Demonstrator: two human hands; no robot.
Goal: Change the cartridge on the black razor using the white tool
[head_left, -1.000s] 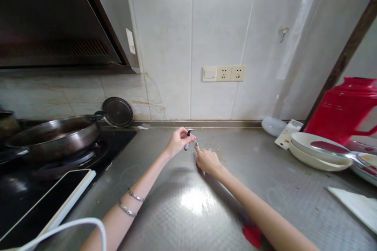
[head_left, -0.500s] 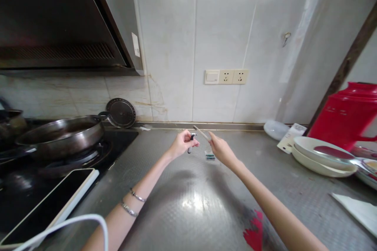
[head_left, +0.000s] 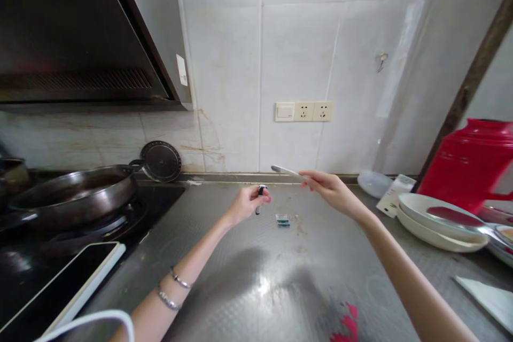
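My left hand (head_left: 245, 205) is closed in a pinch around a small black and white razor (head_left: 260, 199), its T-shaped head at the top and the handle pointing down. To its right and slightly higher, my right hand (head_left: 334, 192) grips the end of a slim pale stick with a dark grey tip (head_left: 285, 170), which looks like a toothbrush. The stick points left, toward the razor, and stays apart from it. Below and between both hands, a small clear case with dark teal strips (head_left: 282, 220) lies on the metal counter (head_left: 224, 278).
On the left, a steel pan (head_left: 76, 189) sits on the black stove, a phone (head_left: 64, 286) and white cable (head_left: 100, 316) nearer me. A round black plate (head_left: 161, 161) leans on the wall. Stacked bowls (head_left: 436, 238) and a red thermos (head_left: 467, 171) stand right.
My right hand has moved right and a little up with the stick, away from the left hand. The stick now lies flatter. My left hand still holds the razor in nearly the same place.
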